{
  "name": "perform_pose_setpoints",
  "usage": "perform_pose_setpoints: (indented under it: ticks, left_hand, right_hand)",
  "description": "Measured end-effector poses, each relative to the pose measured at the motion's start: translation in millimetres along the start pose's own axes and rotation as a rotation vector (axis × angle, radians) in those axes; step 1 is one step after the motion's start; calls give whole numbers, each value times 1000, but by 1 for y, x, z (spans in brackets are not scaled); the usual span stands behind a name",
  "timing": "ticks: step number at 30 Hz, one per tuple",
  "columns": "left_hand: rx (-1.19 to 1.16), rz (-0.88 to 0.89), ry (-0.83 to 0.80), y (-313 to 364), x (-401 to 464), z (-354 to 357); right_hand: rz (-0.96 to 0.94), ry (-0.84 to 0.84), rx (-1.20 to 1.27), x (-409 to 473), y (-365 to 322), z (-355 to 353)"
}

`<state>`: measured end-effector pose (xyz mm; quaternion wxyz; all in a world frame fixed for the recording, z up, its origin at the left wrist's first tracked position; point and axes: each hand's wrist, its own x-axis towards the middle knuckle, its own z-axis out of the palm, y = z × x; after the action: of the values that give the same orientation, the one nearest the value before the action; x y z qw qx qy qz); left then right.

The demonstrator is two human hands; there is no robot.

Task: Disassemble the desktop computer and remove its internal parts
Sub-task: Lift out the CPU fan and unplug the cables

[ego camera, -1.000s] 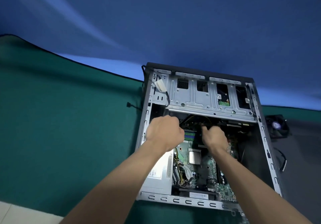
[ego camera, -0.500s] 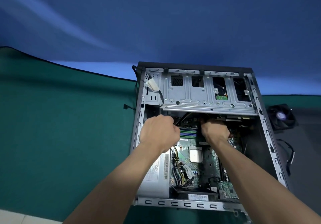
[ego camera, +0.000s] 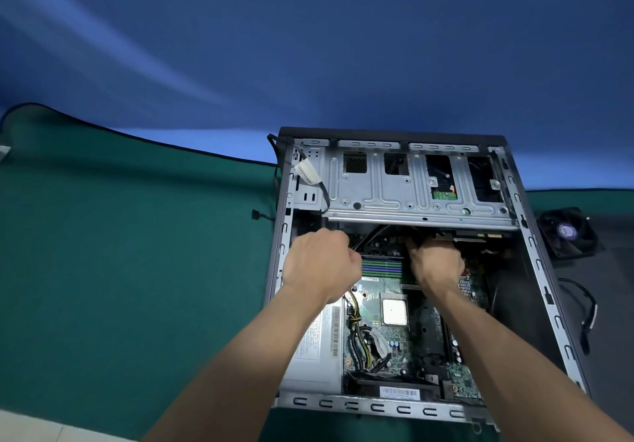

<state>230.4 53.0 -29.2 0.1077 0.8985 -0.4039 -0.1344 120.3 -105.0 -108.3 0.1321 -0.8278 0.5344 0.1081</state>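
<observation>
My left hand point(ego camera: 320, 265) is curled into a fist inside the open computer case point(ego camera: 535, 253), and it seems to grip a thin black cable point(ego camera: 368, 237) that runs away from its knuckles toward the drive cage point(ego camera: 411, 198). My right hand point(ego camera: 434, 261) is also curled, with its fingers pushed down under the edge of the cage; what they hold I cannot tell, because the hand hides it. The two hands are apart, and between them I see the green and purple memory slots point(ego camera: 382, 265). Nearer to me than the hands lies the motherboard point(ego camera: 377, 325) with the bare processor point(ego camera: 394, 312). Under my left forearm is the silver power supply point(ego camera: 317, 349). The case lies flat on the green mat point(ego camera: 120, 270) of the desk. Far to the right of my right hand, outside the case, a black fan point(ego camera: 567, 232) rests on the desk, and a loose black cable point(ego camera: 588, 318) lies closer to me than it.
</observation>
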Motion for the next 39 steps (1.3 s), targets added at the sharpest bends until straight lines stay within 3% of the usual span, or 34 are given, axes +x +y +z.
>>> perform_pose_setpoints:
  ticks: [5,21,28,32,35,39]
  left_hand:
    - [8,7,-1,-1,0,0]
    - [-21,-2,-17,2,-1,-4]
    - [-51,13,11,1,-2,-5]
    - [-96,50,100,2,-5,-5]
    - [-117,133,97,1,-7,-7]
    - [-166,292,-3,4,-19,-16]
  right_hand:
    - [23,62,135,3,1,4]
    - [-31,46,-190,-2,-1,1]
    - [-24,134,106,-31,-12,5]
    - [-112,174,122,-52,-8,-15]
    - [-188,193,82,-74,-2,-25]
    - [-253,228,210,-83,-1,-50]
